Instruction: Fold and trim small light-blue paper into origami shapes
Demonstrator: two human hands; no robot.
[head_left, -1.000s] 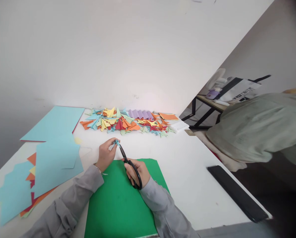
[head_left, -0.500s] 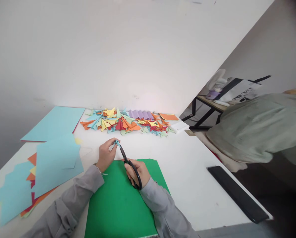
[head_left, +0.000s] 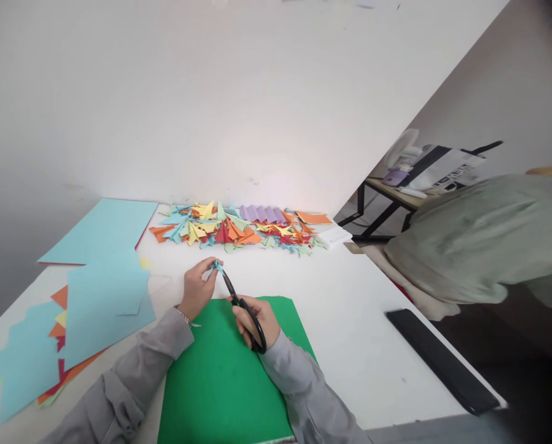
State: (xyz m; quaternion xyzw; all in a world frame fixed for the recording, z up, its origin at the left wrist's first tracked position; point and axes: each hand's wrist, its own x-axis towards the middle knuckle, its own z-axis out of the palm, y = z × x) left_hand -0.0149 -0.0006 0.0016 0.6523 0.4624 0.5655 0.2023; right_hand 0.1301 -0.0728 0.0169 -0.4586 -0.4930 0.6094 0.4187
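Observation:
Between the fingertips of my left hand (head_left: 198, 288) is a small folded piece of light blue paper (head_left: 218, 266). My right hand (head_left: 261, 317) is closed round the black handles of a pair of scissors (head_left: 252, 327). The scissors' blades point up and to the left, their tips at the blue paper. Fingers partly hide the paper, so its exact shape does not show. Both hands are above the far edge of a green sheet (head_left: 224, 376) that lies on the white table (head_left: 350, 345).
Behind my hands lies a heap of coloured folded paper pieces (head_left: 229, 228), with a purple pleated paper (head_left: 261, 214). Blue sheets (head_left: 104, 308) overlap at left. A long black case (head_left: 442, 361) lies along the right edge. A person in a grey-green top (head_left: 479, 240) is at right.
Both hands hold almost the same position, with the scissors at the blue paper throughout. The handle loops look slightly closer together now.

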